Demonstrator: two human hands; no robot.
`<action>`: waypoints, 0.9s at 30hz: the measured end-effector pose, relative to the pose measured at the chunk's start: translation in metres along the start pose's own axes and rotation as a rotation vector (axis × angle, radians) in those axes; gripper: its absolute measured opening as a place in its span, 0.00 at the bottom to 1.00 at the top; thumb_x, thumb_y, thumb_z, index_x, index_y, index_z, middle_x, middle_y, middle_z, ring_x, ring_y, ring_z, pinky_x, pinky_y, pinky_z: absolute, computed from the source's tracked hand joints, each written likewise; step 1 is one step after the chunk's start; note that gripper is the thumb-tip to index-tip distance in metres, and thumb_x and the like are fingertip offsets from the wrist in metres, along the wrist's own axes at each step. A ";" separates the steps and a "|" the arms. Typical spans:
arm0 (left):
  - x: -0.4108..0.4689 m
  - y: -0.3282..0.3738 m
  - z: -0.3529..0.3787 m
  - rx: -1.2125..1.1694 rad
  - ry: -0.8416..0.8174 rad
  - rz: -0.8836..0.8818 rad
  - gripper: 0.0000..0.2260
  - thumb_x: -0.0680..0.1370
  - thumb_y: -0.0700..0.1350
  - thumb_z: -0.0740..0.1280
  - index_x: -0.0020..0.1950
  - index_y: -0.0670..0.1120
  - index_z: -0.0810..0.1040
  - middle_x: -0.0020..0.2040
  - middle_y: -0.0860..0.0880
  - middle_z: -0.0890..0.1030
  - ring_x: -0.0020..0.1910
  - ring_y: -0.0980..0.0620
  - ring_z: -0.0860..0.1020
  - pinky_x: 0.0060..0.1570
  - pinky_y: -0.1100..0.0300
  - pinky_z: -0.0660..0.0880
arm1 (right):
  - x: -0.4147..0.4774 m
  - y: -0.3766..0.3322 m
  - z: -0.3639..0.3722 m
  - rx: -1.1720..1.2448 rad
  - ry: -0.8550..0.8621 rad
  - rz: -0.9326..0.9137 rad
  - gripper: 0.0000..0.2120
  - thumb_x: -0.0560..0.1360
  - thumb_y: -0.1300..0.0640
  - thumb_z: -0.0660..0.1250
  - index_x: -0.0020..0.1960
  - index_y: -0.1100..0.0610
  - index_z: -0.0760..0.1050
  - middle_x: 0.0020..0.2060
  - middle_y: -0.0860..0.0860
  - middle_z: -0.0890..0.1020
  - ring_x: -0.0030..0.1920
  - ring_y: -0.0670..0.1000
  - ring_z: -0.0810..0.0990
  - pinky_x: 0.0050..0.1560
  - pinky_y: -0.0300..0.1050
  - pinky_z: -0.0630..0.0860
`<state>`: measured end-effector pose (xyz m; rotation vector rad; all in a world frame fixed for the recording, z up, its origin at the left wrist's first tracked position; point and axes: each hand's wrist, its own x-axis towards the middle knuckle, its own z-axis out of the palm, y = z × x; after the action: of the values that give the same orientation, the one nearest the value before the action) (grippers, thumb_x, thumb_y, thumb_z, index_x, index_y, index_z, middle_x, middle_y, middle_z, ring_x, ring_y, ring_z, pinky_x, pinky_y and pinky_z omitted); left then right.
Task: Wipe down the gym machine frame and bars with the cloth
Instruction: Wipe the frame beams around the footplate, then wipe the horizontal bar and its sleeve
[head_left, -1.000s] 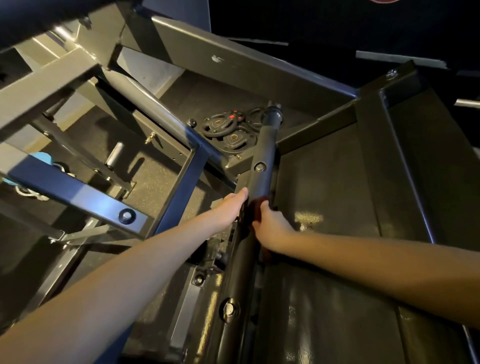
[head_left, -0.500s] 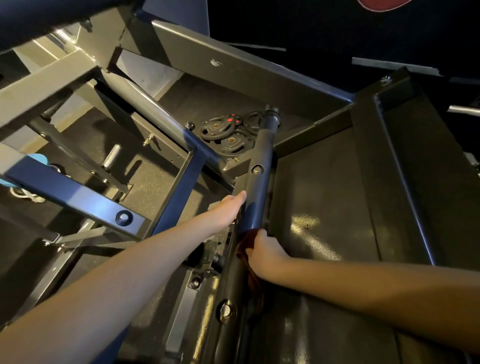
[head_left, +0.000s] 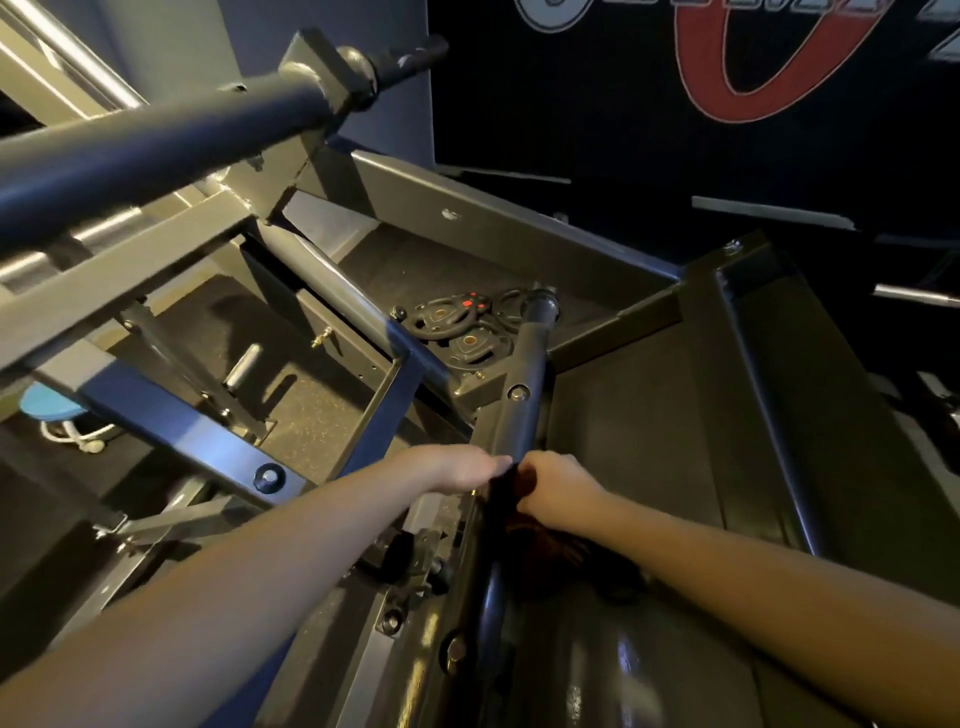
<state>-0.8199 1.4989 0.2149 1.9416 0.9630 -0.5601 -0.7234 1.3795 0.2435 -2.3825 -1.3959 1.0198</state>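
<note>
Dark rubber flooring and a black wall close in the corner of a gym, where the grey machine frame (head_left: 519, 244) spreads out below the camera. A round bar (head_left: 522, 410) slopes away from the person towards a few weight plates (head_left: 457, 332) lying on the floor. Both hands meet on this bar, side by side.

The right hand (head_left: 556, 486) is clenched round the cloth (head_left: 545, 545) — a dark, reddish piece bunched against the bar, its loose end trailing down beneath the wrist. Gripping it in a fist likely lets the person press the fabric round the curve of the tube rather than just skim the top. The left hand (head_left: 457, 467) lies released, fingers straight, its tips touching the bar's left side just beside the cloth. It seems to serve as a brace or guide, holding nothing. Nearer the camera an upper bar (head_left: 156, 140) crosses the top left, touched by neither hand.

On the wall a large painted emblem (head_left: 753, 62) shows a red ring edged in white — it is cut off at the top edge and no letters can be read. The plates carry small red marks, too small to make out.
</note>
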 end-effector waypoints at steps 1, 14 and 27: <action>-0.011 0.006 -0.005 0.101 -0.022 0.003 0.29 0.83 0.60 0.48 0.76 0.42 0.65 0.74 0.42 0.68 0.71 0.44 0.68 0.71 0.51 0.62 | -0.007 -0.002 -0.006 -0.017 0.040 -0.020 0.12 0.78 0.56 0.65 0.61 0.54 0.73 0.54 0.53 0.80 0.52 0.51 0.80 0.58 0.49 0.77; -0.233 0.013 0.020 0.397 0.776 0.125 0.15 0.83 0.51 0.57 0.58 0.44 0.80 0.53 0.47 0.80 0.52 0.51 0.77 0.58 0.50 0.73 | -0.138 -0.037 -0.033 0.066 0.305 -0.507 0.22 0.77 0.57 0.66 0.70 0.46 0.70 0.58 0.47 0.79 0.57 0.47 0.79 0.59 0.46 0.77; -0.413 -0.046 0.189 0.181 1.409 -0.093 0.15 0.81 0.47 0.61 0.68 0.50 0.74 0.61 0.55 0.76 0.59 0.59 0.74 0.58 0.62 0.73 | -0.285 -0.095 0.022 0.042 0.312 -1.070 0.24 0.78 0.54 0.65 0.73 0.51 0.66 0.62 0.50 0.79 0.61 0.47 0.77 0.61 0.40 0.72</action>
<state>-1.1069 1.1834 0.3786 2.3674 1.8461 0.8861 -0.8937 1.1911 0.4052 -1.2794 -2.0461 0.3444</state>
